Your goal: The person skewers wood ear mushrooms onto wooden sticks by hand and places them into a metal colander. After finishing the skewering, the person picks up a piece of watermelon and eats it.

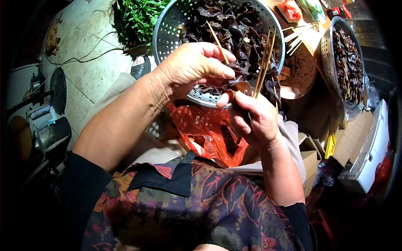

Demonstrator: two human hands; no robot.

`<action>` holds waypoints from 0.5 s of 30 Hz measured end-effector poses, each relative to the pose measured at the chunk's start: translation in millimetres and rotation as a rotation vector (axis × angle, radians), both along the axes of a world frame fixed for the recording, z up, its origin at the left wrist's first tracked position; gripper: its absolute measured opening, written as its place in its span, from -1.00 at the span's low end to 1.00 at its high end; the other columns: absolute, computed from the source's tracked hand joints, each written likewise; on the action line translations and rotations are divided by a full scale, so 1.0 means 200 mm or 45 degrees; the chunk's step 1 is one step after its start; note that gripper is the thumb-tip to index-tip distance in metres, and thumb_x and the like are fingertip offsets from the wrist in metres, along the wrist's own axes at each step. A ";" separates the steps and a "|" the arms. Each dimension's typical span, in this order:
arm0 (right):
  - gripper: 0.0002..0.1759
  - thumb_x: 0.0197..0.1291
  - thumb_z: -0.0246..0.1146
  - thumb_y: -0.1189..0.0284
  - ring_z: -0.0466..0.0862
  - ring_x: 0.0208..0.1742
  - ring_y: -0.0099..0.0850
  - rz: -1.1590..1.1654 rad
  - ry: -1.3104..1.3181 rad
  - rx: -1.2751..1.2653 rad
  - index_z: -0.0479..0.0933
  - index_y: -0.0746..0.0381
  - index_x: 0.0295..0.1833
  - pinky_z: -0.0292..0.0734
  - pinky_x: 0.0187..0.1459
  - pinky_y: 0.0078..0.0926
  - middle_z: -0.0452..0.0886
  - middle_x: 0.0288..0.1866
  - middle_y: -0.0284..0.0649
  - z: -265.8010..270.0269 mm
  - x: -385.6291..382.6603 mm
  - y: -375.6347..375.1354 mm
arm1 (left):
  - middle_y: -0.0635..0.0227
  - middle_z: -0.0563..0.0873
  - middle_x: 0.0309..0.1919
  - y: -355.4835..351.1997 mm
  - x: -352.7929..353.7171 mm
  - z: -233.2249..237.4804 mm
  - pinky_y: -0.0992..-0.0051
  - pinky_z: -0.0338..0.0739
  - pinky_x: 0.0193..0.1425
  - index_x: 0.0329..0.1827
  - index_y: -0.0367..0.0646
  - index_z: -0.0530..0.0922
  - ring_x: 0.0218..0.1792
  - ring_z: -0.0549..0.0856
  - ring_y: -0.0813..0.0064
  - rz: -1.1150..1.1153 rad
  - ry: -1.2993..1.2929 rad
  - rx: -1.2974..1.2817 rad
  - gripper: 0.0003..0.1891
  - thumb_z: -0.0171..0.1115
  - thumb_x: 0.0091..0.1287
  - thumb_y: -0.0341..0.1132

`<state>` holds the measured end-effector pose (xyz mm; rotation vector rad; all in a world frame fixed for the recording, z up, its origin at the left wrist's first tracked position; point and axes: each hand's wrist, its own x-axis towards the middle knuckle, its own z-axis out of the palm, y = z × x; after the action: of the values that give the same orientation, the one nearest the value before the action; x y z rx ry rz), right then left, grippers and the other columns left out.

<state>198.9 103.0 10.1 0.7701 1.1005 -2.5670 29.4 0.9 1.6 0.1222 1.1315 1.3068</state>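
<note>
My left hand (197,65) is closed, with a thin bamboo skewer (216,39) sticking up between thumb and fingers. Several more bamboo skewers (264,62) rise from my right hand (259,117), which is closed around their lower ends. Between the two hands a dark brown piece of wood ear mushroom (242,86) shows, right at the fingertips of both. Behind them stands a perforated metal colander (167,35) heaped with wood ear mushrooms (238,29). Both hands overlap its near rim in this view.
At the right, a second colander (328,54) holds skewered wood ear (348,62). Loose skewers (299,35) lie near a round brown board (299,75). A red plastic bag (205,129) sits below my hands. Leafy greens (138,19) lie at the back left; a white box (368,154) stands right.
</note>
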 end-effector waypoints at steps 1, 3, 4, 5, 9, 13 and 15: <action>-0.59 0.36 -0.08 0.23 0.18 -0.81 -0.67 -0.001 0.000 0.000 0.53 0.33 -0.15 0.03 -0.70 -0.70 0.28 -0.79 -0.43 0.00 0.00 0.00 | 0.32 0.65 -0.27 0.00 -0.01 -0.02 0.52 0.59 -0.13 -0.08 -0.25 0.52 -0.27 0.66 0.52 0.037 0.031 0.003 -0.73 0.28 0.14 -0.51; -0.59 0.36 -0.08 0.23 0.18 -0.81 -0.66 -0.032 -0.011 -0.040 0.53 0.33 -0.15 0.02 -0.70 -0.69 0.28 -0.79 -0.43 0.01 0.00 -0.01 | 0.30 0.67 -0.27 0.00 -0.01 0.00 0.44 0.58 -0.09 -0.07 -0.25 0.52 -0.26 0.67 0.48 0.097 0.104 -0.026 -0.73 0.26 0.16 -0.49; -0.59 0.36 -0.08 0.23 0.18 -0.81 -0.66 -0.032 -0.011 -0.041 0.53 0.33 -0.15 0.02 -0.70 -0.69 0.28 -0.79 -0.43 0.00 0.00 -0.01 | 0.29 0.68 -0.28 0.00 -0.02 -0.02 0.44 0.57 -0.08 -0.07 -0.23 0.53 -0.25 0.68 0.47 0.131 0.092 0.020 -0.73 0.27 0.15 -0.48; -0.58 0.37 -0.08 0.22 0.15 -0.84 -0.66 -0.033 0.015 -0.013 0.51 0.36 -0.14 0.05 -0.74 -0.69 0.25 -0.82 -0.43 0.00 0.01 -0.01 | 0.30 0.67 -0.27 0.00 -0.03 -0.03 0.44 0.57 -0.08 -0.05 -0.22 0.52 -0.25 0.68 0.47 0.121 0.102 0.027 -0.72 0.28 0.15 -0.48; -0.57 0.36 -0.07 0.20 0.13 -0.87 -0.66 -0.046 0.006 0.023 0.48 0.39 -0.14 0.09 -0.75 -0.70 0.23 -0.84 -0.43 0.00 0.00 -0.02 | 0.32 0.65 -0.23 0.01 -0.02 0.01 0.43 0.58 -0.06 0.01 -0.19 0.49 -0.23 0.67 0.48 0.068 0.044 0.005 -0.66 0.29 0.15 -0.47; -0.61 0.31 0.02 0.21 0.28 -0.74 -0.65 -0.024 0.019 0.023 0.54 0.34 -0.13 0.12 -0.64 -0.72 0.41 -0.65 -0.40 -0.02 0.00 0.00 | 0.34 0.63 -0.22 0.02 0.02 0.00 0.41 0.59 -0.05 0.03 -0.18 0.46 -0.18 0.64 0.51 0.045 0.046 0.003 -0.64 0.29 0.15 -0.46; -0.60 0.27 0.09 0.17 0.39 -0.59 -0.66 -0.005 -0.065 0.080 0.55 0.31 -0.12 0.21 -0.56 -0.74 0.52 -0.49 -0.38 -0.01 0.00 -0.01 | 0.34 0.63 -0.21 0.01 0.01 -0.01 0.40 0.59 -0.04 0.02 -0.18 0.47 -0.18 0.64 0.50 0.036 0.074 0.016 -0.64 0.29 0.15 -0.46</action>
<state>198.6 101.6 8.4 0.8480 1.1698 -2.5124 30.8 3.2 0.5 0.1549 1.1780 1.3432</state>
